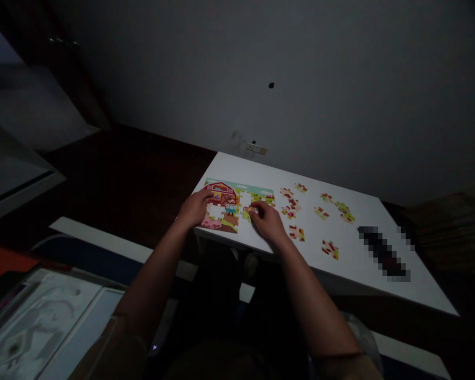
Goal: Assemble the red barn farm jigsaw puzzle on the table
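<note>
A partly joined jigsaw puzzle (223, 190) with a red barn and a farm scene lies at the left end of the white table. My left hand (195, 207) rests on its left edge, fingers stretched out over the barn. With thumb and fingers, my right hand (267, 217) pinches a greenish puzzle piece (247, 212) at the gap in the middle of the picture. White table shows through gaps in the joined part. Right of the puzzle lie several loose puzzle pieces (296, 233), mostly red, cream and green.
The white table (352, 274) stands near a grey wall with a socket (256, 149). A dark, pixelated object (383, 253) lies at the table's right. Beside me at lower left is a pale box-like item (43, 316). The room is dim.
</note>
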A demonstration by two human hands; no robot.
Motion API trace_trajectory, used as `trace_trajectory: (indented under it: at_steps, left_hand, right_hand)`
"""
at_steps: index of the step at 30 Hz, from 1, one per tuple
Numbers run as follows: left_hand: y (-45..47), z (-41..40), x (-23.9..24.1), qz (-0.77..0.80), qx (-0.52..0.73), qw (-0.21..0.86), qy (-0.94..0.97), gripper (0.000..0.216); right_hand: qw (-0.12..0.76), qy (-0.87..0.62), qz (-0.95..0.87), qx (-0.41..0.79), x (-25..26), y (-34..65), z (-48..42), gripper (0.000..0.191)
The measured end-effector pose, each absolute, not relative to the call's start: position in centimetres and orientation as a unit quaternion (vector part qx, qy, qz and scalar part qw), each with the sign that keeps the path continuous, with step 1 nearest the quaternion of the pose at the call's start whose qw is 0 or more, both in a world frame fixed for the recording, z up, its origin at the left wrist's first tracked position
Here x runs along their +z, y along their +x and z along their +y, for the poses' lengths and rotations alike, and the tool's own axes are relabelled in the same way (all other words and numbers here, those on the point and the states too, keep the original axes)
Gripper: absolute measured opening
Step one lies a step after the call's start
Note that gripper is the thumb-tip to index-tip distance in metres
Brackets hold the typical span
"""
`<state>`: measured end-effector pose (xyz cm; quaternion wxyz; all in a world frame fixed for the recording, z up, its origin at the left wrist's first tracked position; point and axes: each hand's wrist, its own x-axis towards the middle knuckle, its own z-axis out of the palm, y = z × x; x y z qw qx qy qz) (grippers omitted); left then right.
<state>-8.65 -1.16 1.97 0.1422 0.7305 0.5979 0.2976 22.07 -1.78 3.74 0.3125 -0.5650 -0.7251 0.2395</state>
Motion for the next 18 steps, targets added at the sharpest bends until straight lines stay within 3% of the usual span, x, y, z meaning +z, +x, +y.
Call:
trace_trajectory:
  at_steps: [18]
  left_hand:
    - [-7.9, -1.6, 2.7, 0.587, 0.246, 0.119, 0.762, 0.045]
  right_hand:
    - [0.332, -0.544, -0.734, 0.233, 3.8, 22.0, -3.0, 0.031]
